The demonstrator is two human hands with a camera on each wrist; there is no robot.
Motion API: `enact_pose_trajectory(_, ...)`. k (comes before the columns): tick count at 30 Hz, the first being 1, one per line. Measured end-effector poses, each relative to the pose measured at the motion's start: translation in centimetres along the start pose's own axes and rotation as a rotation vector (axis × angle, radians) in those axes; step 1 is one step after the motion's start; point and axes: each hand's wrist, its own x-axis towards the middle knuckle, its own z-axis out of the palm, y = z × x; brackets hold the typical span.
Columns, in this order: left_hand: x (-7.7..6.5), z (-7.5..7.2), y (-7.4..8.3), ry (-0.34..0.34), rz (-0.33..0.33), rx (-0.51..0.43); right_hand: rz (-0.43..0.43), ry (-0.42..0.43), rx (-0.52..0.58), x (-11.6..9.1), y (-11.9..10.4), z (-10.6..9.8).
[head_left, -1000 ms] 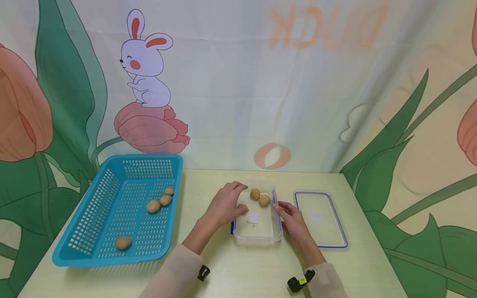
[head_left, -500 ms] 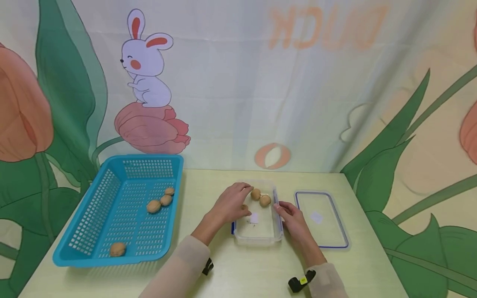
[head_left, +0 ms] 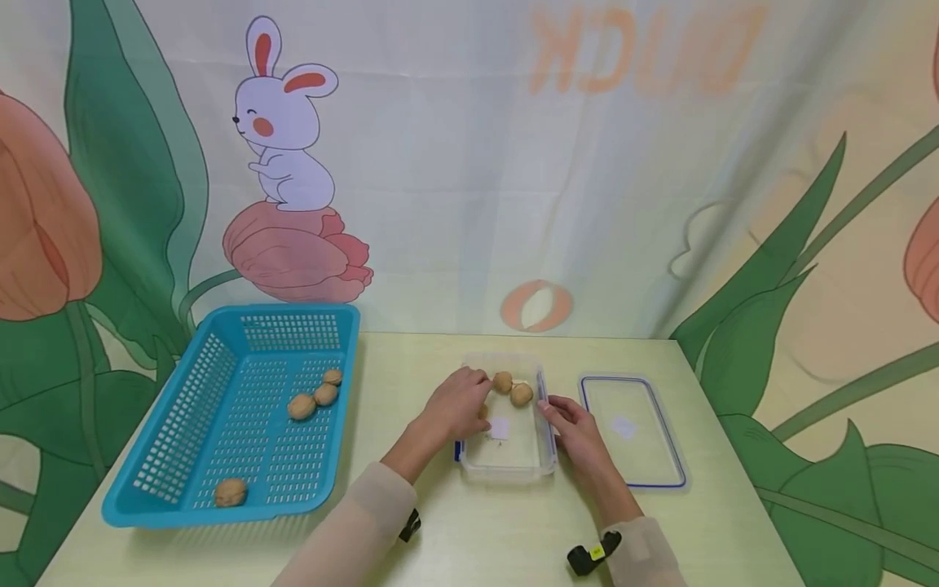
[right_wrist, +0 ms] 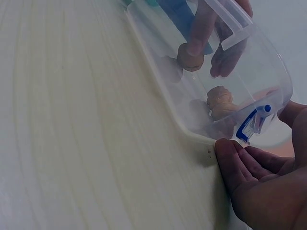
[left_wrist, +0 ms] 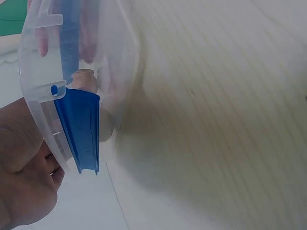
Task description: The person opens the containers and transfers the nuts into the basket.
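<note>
In the head view, my left hand (head_left: 458,403) reaches over the left wall of a clear plastic food container (head_left: 506,471), its fingers curled around a walnut. The right wrist view shows that walnut (right_wrist: 190,57) through the container wall, with the thumb against it. Two more walnuts (head_left: 522,395) lie together near the container's back right corner. My right hand (head_left: 575,428) grips the container's right side, thumb at the rim and fingers low outside. Beside the left hand, a blue side latch (left_wrist: 80,132) hangs down in the left wrist view.
A blue plastic basket (head_left: 341,440) with several walnuts (head_left: 301,407) stands on the left of the table (head_left: 499,530). The container's lid (head_left: 645,456), with a blue seal, lies flat at the right. A printed curtain (head_left: 455,163) hangs behind the table.
My left hand has moved slightly right and its fingers have closed in around the walnut. One walnut in the basket has rolled a little towards the front left. The right hand stays put.
</note>
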Motion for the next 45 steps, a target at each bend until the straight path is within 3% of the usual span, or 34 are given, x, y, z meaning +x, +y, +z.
enact_pose_trajectory(4, -0.12, -0.03, 0.19, 0.002, 0.002, 0.056, 0.008, 0.002, -0.007, -0.01, -0.06, 0.06)
enact_pose_trajectory(30, -0.15, -0.35, 0.95, -0.045, -0.045, 0.173, -0.003, -0.004, -0.018, -0.24, -0.16, 0.23)
enact_pose_trajectory(38, -0.14, -0.10, 0.76, -0.016, -0.033, 0.136, 0.001, -0.005, -0.030, -0.30, -0.23, 0.23)
enact_pose_trajectory(45, -0.17, -0.41, 0.72, 0.075, -0.003, 0.058, -0.002, 0.005, -0.022, -0.38, -0.45, 0.18)
